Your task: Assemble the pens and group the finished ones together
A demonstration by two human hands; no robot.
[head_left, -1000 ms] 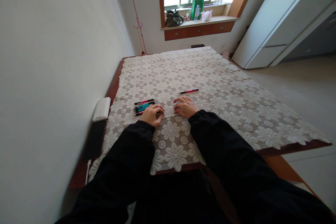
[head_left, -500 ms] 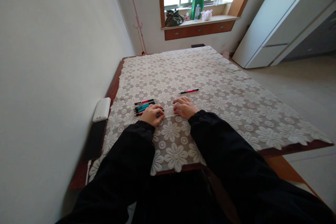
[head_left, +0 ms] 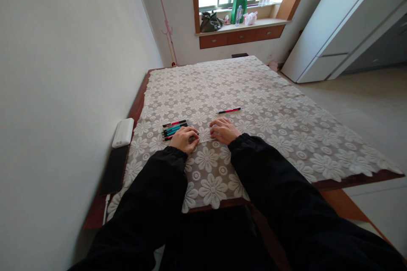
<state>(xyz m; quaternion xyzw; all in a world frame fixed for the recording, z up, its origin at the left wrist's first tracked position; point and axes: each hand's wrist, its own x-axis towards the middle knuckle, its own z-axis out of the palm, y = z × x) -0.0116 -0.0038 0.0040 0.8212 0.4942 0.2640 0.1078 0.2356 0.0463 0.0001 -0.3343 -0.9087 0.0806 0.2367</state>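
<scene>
Apparently clear plastic pouch (head_left: 205, 134) flat on lace tablecloth (head_left: 270, 106), pinched at ends by left hand (head_left: 186, 139) and right hand (head_left: 224, 130), fingers curled; likely light, floppy, slippery. Pens (head_left: 174, 128) just beside.

No legible text, label, brand or number on anything in view.
</scene>
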